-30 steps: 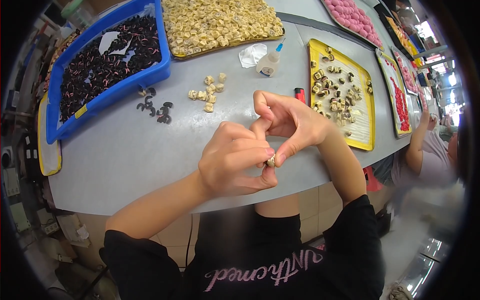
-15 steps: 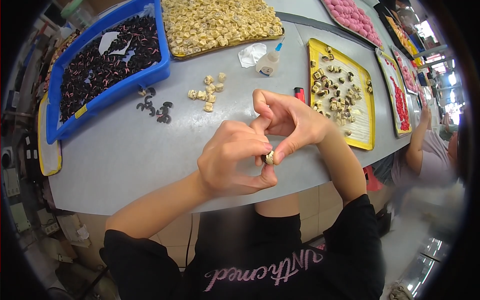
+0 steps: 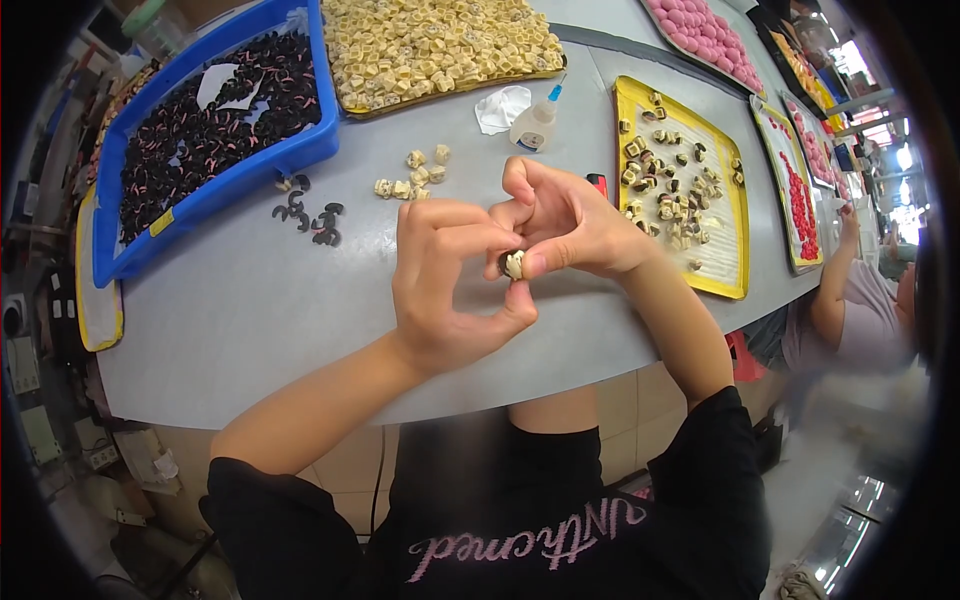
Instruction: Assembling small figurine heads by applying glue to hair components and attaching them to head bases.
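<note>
Cream-coloured and small, the bead-like piece (image 3: 514, 264) sits pinched between both hands above the near edge of the grey table (image 3: 230, 320). The left hand (image 3: 450, 280) curls around it from the left, fingers bent over the top and thumb pressing in from below. The right hand (image 3: 565, 225) closes on it from the right, thumb and forefinger tips clamped on the piece, the other fingers arched above. Both forearms rise from the near edge and meet in the middle, wrists bent inward.

Farther off on the table, a few loose cream pieces (image 3: 412, 178) lie just beyond the hands, with some black curved parts (image 3: 305, 208) to their left. A blue bin (image 3: 200, 130) of dark parts stands at the far left, a tray of cream pieces (image 3: 440, 45) at the far middle, and a yellow tray (image 3: 685, 180) to the right. A small glue bottle (image 3: 535, 125) stands between the trays. Another person's arm (image 3: 835, 290) reaches in at the far right.
</note>
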`<action>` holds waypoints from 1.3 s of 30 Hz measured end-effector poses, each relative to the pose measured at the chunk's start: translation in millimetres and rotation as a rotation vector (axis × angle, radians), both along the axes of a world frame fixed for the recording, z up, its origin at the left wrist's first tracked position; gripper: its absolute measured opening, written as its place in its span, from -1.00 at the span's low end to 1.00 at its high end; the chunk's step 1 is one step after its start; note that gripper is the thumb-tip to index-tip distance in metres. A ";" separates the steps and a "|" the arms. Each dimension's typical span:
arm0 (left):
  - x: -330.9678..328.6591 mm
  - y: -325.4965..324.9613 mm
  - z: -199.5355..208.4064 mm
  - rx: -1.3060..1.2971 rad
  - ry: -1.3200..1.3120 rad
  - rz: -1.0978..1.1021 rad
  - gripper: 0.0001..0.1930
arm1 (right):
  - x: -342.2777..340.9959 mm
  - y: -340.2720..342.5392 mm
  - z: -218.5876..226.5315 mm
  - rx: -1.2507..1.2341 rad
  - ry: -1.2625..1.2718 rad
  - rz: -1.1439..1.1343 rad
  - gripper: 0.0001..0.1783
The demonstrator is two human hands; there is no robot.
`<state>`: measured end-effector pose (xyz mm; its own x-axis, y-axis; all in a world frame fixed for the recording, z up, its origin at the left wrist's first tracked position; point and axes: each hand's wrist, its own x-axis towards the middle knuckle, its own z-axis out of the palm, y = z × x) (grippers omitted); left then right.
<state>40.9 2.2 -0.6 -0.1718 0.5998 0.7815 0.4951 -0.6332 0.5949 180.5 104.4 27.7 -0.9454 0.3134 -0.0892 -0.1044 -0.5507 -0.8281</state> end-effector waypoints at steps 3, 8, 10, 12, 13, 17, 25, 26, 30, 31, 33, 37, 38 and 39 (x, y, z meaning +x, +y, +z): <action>-1.6 0.4 1.0 -0.031 0.095 0.008 -0.60 | 2.4 3.9 -0.7 0.065 0.056 0.050 -0.50; 0.0 5.6 4.4 -0.042 0.001 -0.003 -0.59 | -0.5 -0.1 -1.2 0.018 0.020 -0.028 -0.45; -2.9 7.1 4.9 -0.093 0.009 -0.060 -0.62 | -1.6 -0.4 -4.6 0.003 0.049 -0.042 -0.46; -2.9 8.6 0.8 -0.126 -0.019 -0.050 -0.65 | -2.3 0.5 -6.6 0.010 -0.004 -0.081 -0.50; -2.7 8.9 -0.6 -0.158 -0.047 -0.041 -0.67 | -2.6 0.9 -8.3 0.010 -0.005 -0.081 -0.50; -2.9 9.2 -1.1 -0.205 -0.075 -0.045 -0.70 | -3.4 1.5 -13.8 -0.008 -0.004 -0.107 -0.54; -4.3 9.6 -4.6 -0.238 -0.137 -0.048 -0.70 | -4.1 1.7 -9.6 -0.004 -0.001 -0.128 -0.60; -4.5 9.7 -4.8 -0.239 -0.137 -0.047 -0.70 | -3.6 2.1 -9.6 -0.013 -0.010 -0.128 -0.61; -4.3 9.7 -4.9 -0.229 -0.156 -0.061 -0.68 | -3.3 2.1 -6.7 -0.024 -0.020 -0.123 -0.60; -3.8 9.8 -4.7 -0.224 -0.166 -0.064 -0.68 | -3.2 2.0 -5.9 -0.024 -0.021 -0.124 -0.60; -4.3 10.0 -5.1 -0.204 -0.156 -0.068 -0.67 | -2.8 1.8 -5.0 -0.013 -0.047 -0.127 -0.57; -4.8 9.1 -2.6 -0.121 -0.070 -0.056 -0.63 | -0.7 2.5 -5.6 -0.003 -0.055 -0.106 -0.51; -4.3 7.4 -0.3 -0.121 -0.070 -0.056 -0.63 | -0.3 2.8 -6.5 -0.009 -0.001 -0.049 -0.47; -3.3 4.7 2.1 -0.091 -0.025 -0.070 -0.61 | 0.2 3.2 -7.4 -0.015 0.052 0.007 -0.44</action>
<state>37.6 6.9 1.5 -0.1459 0.6790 0.7195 0.4361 -0.6087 0.6628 180.7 107.6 20.3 -0.9509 0.3061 -0.0448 -0.1432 -0.5640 -0.8133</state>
